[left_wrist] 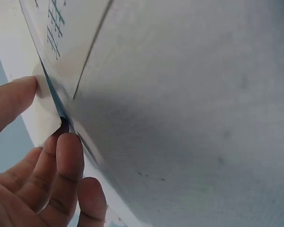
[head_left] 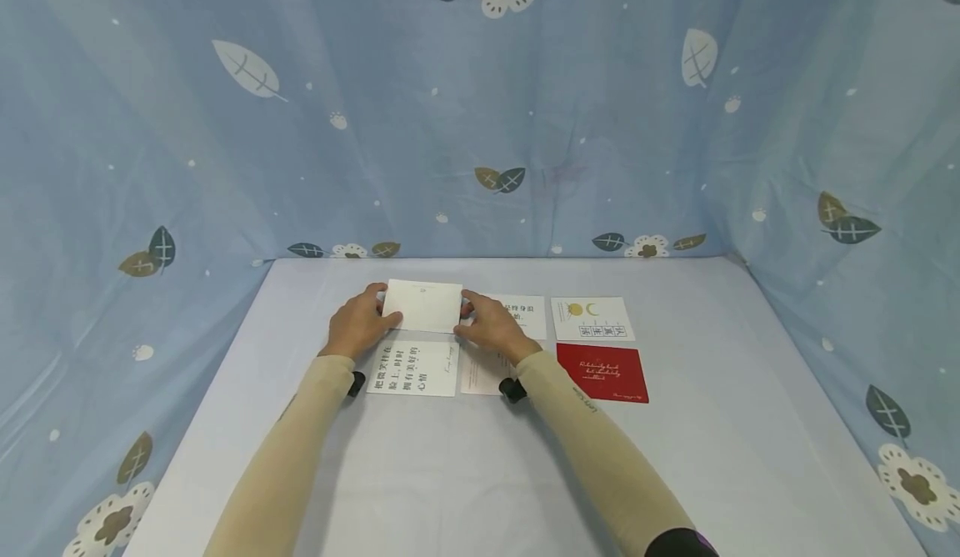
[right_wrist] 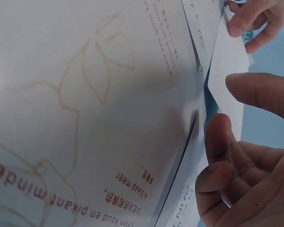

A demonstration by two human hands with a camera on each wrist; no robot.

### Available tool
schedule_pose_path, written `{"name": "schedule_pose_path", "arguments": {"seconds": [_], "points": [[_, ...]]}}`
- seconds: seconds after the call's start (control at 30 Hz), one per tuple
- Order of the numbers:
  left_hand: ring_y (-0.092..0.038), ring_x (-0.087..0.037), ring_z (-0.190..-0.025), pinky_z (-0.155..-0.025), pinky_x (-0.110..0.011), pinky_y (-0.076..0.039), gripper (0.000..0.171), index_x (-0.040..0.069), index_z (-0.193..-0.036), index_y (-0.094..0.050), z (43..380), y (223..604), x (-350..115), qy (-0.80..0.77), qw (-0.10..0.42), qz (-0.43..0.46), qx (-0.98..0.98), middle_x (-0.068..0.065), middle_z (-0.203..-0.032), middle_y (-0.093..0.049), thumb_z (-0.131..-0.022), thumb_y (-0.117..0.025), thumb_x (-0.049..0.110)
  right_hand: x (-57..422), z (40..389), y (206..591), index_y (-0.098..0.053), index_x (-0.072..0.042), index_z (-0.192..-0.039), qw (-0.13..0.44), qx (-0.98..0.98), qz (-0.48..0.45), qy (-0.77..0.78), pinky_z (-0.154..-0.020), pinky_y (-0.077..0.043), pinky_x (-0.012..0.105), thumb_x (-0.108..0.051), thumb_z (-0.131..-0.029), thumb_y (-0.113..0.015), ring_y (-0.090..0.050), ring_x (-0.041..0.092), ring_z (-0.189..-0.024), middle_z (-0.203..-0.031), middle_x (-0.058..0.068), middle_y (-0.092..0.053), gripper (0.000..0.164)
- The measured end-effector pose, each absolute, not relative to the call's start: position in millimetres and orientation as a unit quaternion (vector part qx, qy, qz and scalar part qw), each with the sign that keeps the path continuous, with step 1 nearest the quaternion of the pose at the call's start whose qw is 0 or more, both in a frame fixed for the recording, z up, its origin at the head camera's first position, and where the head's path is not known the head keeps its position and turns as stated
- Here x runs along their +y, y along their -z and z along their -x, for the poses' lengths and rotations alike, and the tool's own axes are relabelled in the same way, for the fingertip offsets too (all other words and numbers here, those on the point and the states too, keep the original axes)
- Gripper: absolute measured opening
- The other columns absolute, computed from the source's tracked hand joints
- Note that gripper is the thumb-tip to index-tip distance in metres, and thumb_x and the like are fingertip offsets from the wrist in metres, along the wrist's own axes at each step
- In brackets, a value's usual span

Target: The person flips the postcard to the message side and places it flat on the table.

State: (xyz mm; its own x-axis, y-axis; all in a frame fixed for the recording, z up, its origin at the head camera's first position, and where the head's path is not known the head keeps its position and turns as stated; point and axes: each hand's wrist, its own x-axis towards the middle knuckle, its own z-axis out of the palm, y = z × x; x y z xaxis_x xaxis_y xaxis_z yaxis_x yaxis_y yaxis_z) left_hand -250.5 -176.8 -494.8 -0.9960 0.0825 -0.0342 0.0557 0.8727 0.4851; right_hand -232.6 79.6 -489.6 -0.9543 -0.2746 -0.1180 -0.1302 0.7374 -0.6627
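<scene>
A white card [head_left: 423,307] with a small mark near its top edge is held between both hands, tilted over the back left of the table. My left hand [head_left: 358,323] pinches its left edge, thumb in front and fingers behind. At the opposite edge, my right hand [head_left: 495,328] grips the card between thumb and fingers. Just in front lies a white card with large dark lettering [head_left: 412,368]. A pale card with a line drawing and reddish text [right_wrist: 85,118] lies under my right wrist, partly hidden in the head view.
Right of the held card lies another lettered card [head_left: 528,311], partly covered by my right hand. Farther right are a card with a yellow moon drawing [head_left: 592,318] and a red card [head_left: 602,373]. A blue patterned curtain [head_left: 420,123] surrounds the white table [head_left: 420,474].
</scene>
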Motion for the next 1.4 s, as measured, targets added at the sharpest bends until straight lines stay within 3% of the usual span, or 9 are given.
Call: {"name": "schedule_pose_path", "arguments": {"seconds": [0.2,0.43,0.77,1.1,1.4], "points": [[-0.063,-0.025,-0.078,-0.069,-0.041,-0.048,0.071,0.006,-0.149,-0.046,251.8,492.5,-175.1,-0.230,0.021,-0.035,0.972,-0.011,-0.100,-0.071,-0.092,-0.075,0.035,79.0,234.8,491.6,-0.036,-0.009,-0.157,0.103,0.929,0.103,0.340,-0.093,-0.050,0.034,-0.024,-0.093,-0.076,-0.064,0.014,-0.095,-0.127,0.005,-0.066,0.077],[-0.062,-0.025,-0.075,-0.066,-0.041,-0.048,0.070,0.005,-0.146,-0.049,251.7,492.8,-171.5,-0.214,0.011,-0.036,0.976,-0.009,-0.094,-0.070,-0.090,-0.076,0.036,76.6,238.7,494.8,-0.040,-0.007,-0.154,0.095,0.938,0.089,0.322,-0.103,-0.046,0.038,-0.030,-0.091,-0.077,-0.062,0.019,-0.108,-0.119,0.002,-0.068,0.077],[-0.062,-0.026,-0.076,-0.068,-0.041,-0.049,0.070,0.003,-0.144,-0.051,253.0,492.0,-168.5,-0.203,0.002,-0.029,0.979,-0.009,-0.090,-0.070,-0.088,-0.078,0.035,71.3,241.3,496.6,-0.043,-0.004,-0.152,0.082,0.947,0.077,0.301,-0.092,-0.049,0.036,-0.024,-0.088,-0.079,-0.059,0.015,-0.092,-0.105,-0.004,-0.065,0.076],[-0.063,-0.030,-0.082,-0.073,-0.046,-0.050,0.070,0.003,-0.145,-0.052,252.9,490.5,-168.8,-0.194,0.008,-0.022,0.981,-0.010,-0.092,-0.069,-0.088,-0.078,0.036,69.1,242.1,497.1,-0.046,-0.005,-0.150,0.075,0.952,0.076,0.287,-0.089,-0.049,0.035,-0.026,-0.086,-0.082,-0.059,0.014,-0.089,-0.103,-0.005,-0.065,0.076],[-0.069,-0.037,-0.094,-0.078,-0.053,-0.055,0.065,0.002,-0.137,-0.060,248.3,488.3,-162.9,-0.132,-0.022,-0.042,0.990,-0.022,-0.119,-0.068,-0.086,-0.080,0.035,68.8,242.2,499.3,-0.068,-0.010,-0.122,0.084,0.952,0.076,0.285,-0.088,-0.049,0.037,-0.025,-0.088,-0.079,-0.058,0.014,-0.089,-0.094,-0.008,-0.063,0.039]]}}
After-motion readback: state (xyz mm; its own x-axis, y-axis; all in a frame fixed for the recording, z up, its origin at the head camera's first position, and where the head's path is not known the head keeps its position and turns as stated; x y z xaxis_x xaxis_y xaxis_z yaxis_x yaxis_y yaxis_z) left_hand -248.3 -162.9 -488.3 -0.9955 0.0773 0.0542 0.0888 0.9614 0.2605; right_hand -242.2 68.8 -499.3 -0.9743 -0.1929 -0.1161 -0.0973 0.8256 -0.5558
